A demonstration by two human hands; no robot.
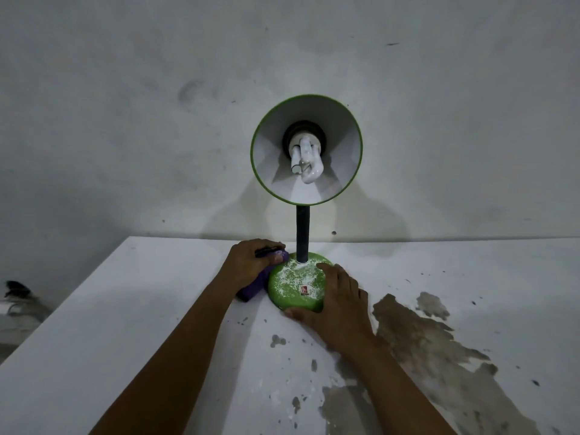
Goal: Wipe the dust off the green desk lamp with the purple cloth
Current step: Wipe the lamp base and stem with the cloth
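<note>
The green desk lamp stands on a white table near the wall. Its round green base (293,285) is speckled with white dust and bears a small red sticker. A black neck (303,235) rises to the green-rimmed shade (307,149), which faces me with a white bulb inside. My left hand (251,262) grips the bunched purple cloth (255,285) against the base's left edge. My right hand (335,301) holds the base's right and front rim, thumb at the front, fingers over the top.
The white table (141,324) has dark worn stains (423,346) at the right and front. A grey scuffed wall (157,120) stands right behind the lamp. A dark cable or object (15,290) lies off the table's left edge.
</note>
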